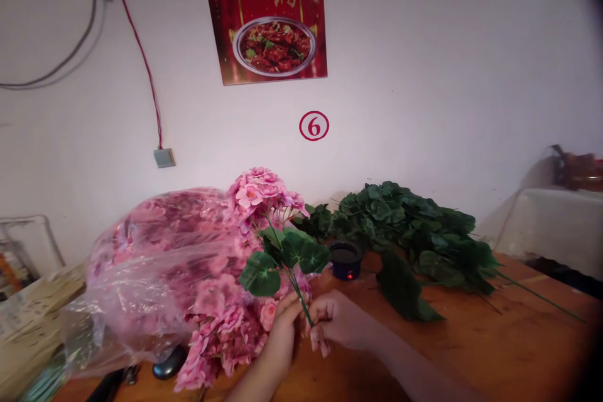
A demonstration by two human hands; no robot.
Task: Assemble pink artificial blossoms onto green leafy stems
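Note:
An artificial flower (257,195) stands upright between my hands, with a round pink blossom head on top and green leaves (298,250) partway down its stem. My left hand (284,325) is closed around the stem below the leaves. The fingers of my right hand (340,319) pinch the stem's lower end, just right of my left hand. Loose pink artificial blossoms (230,320) spill out beside my left wrist, from a clear plastic bag (141,276) full of the same flowers. To the right lies a pile of green artificial leaves (405,220).
A small dark round pot with a red light (346,260) sits between blossoms and leaves on the wooden table (532,345). One large leaf (402,286) lies before the pile. A black rounded object (169,363) is by the bag. The white wall (414,94) rises behind.

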